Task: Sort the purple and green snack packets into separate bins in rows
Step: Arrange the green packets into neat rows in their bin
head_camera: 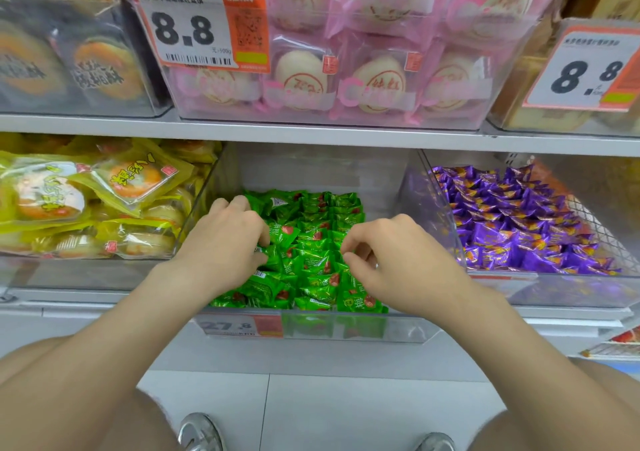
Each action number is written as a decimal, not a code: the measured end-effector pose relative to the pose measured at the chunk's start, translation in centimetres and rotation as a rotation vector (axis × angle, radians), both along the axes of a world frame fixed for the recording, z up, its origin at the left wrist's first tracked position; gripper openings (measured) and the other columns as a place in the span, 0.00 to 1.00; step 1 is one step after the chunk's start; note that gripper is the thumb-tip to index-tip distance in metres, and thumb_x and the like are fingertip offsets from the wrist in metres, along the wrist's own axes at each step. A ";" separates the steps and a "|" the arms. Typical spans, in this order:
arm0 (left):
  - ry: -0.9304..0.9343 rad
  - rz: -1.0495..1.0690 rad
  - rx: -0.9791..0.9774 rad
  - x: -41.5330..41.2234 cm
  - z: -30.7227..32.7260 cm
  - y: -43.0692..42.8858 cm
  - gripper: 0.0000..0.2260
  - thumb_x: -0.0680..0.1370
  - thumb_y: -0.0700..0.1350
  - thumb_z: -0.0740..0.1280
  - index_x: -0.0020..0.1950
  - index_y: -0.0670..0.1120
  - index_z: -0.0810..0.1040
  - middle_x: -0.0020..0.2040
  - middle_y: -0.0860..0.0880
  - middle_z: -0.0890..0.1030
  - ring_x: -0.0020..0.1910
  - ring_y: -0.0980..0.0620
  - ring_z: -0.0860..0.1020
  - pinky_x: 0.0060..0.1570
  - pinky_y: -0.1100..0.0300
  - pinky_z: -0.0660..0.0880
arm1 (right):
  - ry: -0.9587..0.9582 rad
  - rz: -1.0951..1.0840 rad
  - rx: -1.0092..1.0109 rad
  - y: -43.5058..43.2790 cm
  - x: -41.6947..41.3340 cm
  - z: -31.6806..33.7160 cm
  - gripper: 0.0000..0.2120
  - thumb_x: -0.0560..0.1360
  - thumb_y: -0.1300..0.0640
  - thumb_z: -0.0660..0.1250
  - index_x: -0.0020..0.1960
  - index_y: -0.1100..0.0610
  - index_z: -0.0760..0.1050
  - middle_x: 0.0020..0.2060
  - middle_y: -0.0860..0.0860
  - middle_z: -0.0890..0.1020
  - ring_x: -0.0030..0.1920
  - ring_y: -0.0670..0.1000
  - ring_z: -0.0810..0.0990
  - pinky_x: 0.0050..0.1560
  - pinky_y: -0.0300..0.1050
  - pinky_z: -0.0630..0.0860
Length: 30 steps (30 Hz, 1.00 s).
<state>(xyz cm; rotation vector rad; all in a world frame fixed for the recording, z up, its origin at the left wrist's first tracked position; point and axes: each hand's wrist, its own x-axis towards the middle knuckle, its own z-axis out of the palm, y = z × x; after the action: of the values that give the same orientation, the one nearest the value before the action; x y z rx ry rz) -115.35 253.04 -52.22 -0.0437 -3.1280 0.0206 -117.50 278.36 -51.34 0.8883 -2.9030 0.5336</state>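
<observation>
green packets [311, 242] in front-to-back rows, fingers [254, 228] of left hand [225, 239] and right hand [391, 253] curled on some

Left hand [225, 239], right hand [394, 253], both curled

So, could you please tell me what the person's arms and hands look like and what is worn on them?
The left arm and right arm are bare, with no sleeves in view. The left hand and right hand carry no gloves, and no watch, bracelet or ring shows on the wrists or fingers.
</observation>
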 end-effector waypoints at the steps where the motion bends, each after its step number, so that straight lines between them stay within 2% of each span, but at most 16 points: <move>1: 0.009 -0.008 0.004 0.0 0.1 0.0 0.14 0.77 0.56 0.76 0.61 0.57 0.84 0.59 0.48 0.73 0.59 0.44 0.71 0.59 0.49 0.75 | 0.001 -0.002 0.007 -0.1 0.0 0.0 0.07 0.77 0.47 0.63 0.49 0.44 0.80 0.37 0.44 0.84 0.43 0.51 0.82 0.44 0.53 0.83; 5: 0.100 -0.043 -0.016 0.2 0.7 0.0 0.08 0.78 0.57 0.74 0.54 0.56 0.85 0.56 0.51 0.75 0.57 0.46 0.71 0.53 0.50 0.73 | 0.008 0.012 -0.001 -0.4 -0.1 -0.3 0.08 0.78 0.48 0.63 0.50 0.45 0.81 0.38 0.44 0.84 0.43 0.51 0.83 0.45 0.54 0.83; 7: 0.195 -0.102 0.054 0.3 0.8 -0.1 0.06 0.80 0.55 0.71 0.53 0.54 0.82 0.55 0.52 0.77 0.55 0.48 0.72 0.53 0.49 0.74 | 0.046 0.019 -0.041 -0.5 -0.4 -0.4 0.09 0.79 0.50 0.63 0.54 0.45 0.82 0.43 0.44 0.86 0.47 0.52 0.84 0.48 0.55 0.83; 9: 0.238 -0.168 0.271 0.6 1.2 0.1 0.05 0.81 0.53 0.70 0.52 0.52 0.78 0.50 0.55 0.79 0.49 0.55 0.75 0.49 0.54 0.71 | 0.105 0.056 -0.122 -0.6 -0.5 -0.3 0.13 0.80 0.56 0.66 0.62 0.45 0.80 0.53 0.44 0.85 0.54 0.50 0.82 0.56 0.54 0.81; 10: 0.214 -0.181 0.423 0.7 1.5 0.5 0.05 0.82 0.52 0.69 0.52 0.52 0.77 0.48 0.57 0.79 0.46 0.58 0.76 0.46 0.56 0.70 | 0.114 0.100 -0.166 -0.6 -0.5 0.0 0.19 0.79 0.59 0.69 0.67 0.46 0.77 0.58 0.45 0.82 0.58 0.48 0.81 0.61 0.51 0.78; 12: 0.059 -0.185 0.759 0.9 2.0 1.5 0.03 0.82 0.48 0.70 0.51 0.52 0.77 0.46 0.55 0.83 0.46 0.57 0.81 0.47 0.57 0.76 | 0.073 0.237 -0.196 -0.6 -0.3 0.8 0.31 0.74 0.64 0.73 0.73 0.47 0.71 0.66 0.46 0.75 0.65 0.47 0.76 0.67 0.44 0.74; 14: -0.132 -0.207 1.028 1.0 2.0 2.6 0.02 0.84 0.44 0.68 0.51 0.49 0.78 0.45 0.52 0.84 0.47 0.50 0.84 0.53 0.50 0.81 | 0.062 0.337 -0.188 -0.3 -0.3 1.2 0.33 0.70 0.64 0.77 0.71 0.48 0.73 0.65 0.46 0.75 0.66 0.47 0.76 0.66 0.44 0.74; 16: -0.239 -0.211 1.139 1.0 1.7 3.4 0.03 0.84 0.44 0.67 0.52 0.47 0.80 0.42 0.50 0.84 0.44 0.49 0.84 0.54 0.48 0.82 | 0.073 0.332 -0.195 0.3 -0.6 1.2 0.24 0.71 0.58 0.79 0.65 0.50 0.78 0.57 0.46 0.81 0.58 0.46 0.79 0.59 0.46 0.77; 18: -0.276 -0.199 1.110 1.0 1.5 4.1 0.08 0.85 0.49 0.65 0.53 0.47 0.83 0.41 0.50 0.85 0.42 0.50 0.84 0.51 0.49 0.83 | 0.054 0.293 -0.168 1.2 -0.8 1.5 0.16 0.74 0.50 0.78 0.60 0.49 0.82 0.51 0.44 0.84 0.51 0.44 0.81 0.53 0.46 0.78; 21: -0.292 -0.206 0.987 0.7 1.1 5.0 0.13 0.86 0.51 0.62 0.50 0.50 0.85 0.43 0.51 0.87 0.43 0.51 0.85 0.46 0.52 0.84 | 0.018 0.251 -0.102 2.6 -1.0 1.8 0.13 0.77 0.42 0.74 0.54 0.50 0.86 0.45 0.46 0.86 0.46 0.47 0.82 0.48 0.49 0.79; 23: -0.205 -0.243 0.870 0.4 0.7 5.4 0.10 0.85 0.52 0.65 0.48 0.53 0.84 0.42 0.56 0.86 0.40 0.53 0.84 0.43 0.52 0.82 | -0.021 0.171 -0.020 3.5 -1.2 1.8 0.13 0.77 0.40 0.73 0.51 0.49 0.86 0.39 0.48 0.85 0.41 0.49 0.81 0.47 0.52 0.78; 25: -0.150 -0.299 0.743 0.1 0.4 5.7 0.06 0.82 0.53 0.70 0.48 0.56 0.85 0.42 0.59 0.85 0.39 0.54 0.82 0.43 0.55 0.79 | -0.081 0.073 0.034 4.1 -1.3 1.8 0.14 0.75 0.39 0.74 0.55 0.47 0.83 0.37 0.45 0.84 0.42 0.48 0.78 0.51 0.51 0.79; 28: -0.240 -0.369 0.567 -0.6 -0.1 6.3 0.04 0.77 0.57 0.75 0.49 0.59 0.87 0.44 0.56 0.83 0.46 0.55 0.78 0.49 0.63 0.72 | -0.163 0.062 0.135 4.4 -1.2 2.0 0.16 0.74 0.39 0.76 0.56 0.45 0.81 0.36 0.40 0.78 0.41 0.39 0.72 0.50 0.46 0.75; 30: -0.282 -0.393 0.478 -1.1 -0.8 6.8 0.05 0.74 0.61 0.77 0.46 0.63 0.87 0.43 0.58 0.82 0.51 0.54 0.75 0.60 0.54 0.72 | -0.204 0.097 0.203 4.5 -0.9 2.1 0.14 0.75 0.42 0.76 0.58 0.47 0.83 0.36 0.38 0.75 0.39 0.34 0.69 0.51 0.44 0.74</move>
<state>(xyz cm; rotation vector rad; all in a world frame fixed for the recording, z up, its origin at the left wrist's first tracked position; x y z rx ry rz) -116.49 259.87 -53.05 -0.7039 -3.2281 -0.7926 -118.37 282.86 -49.24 1.0630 -3.1565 0.3588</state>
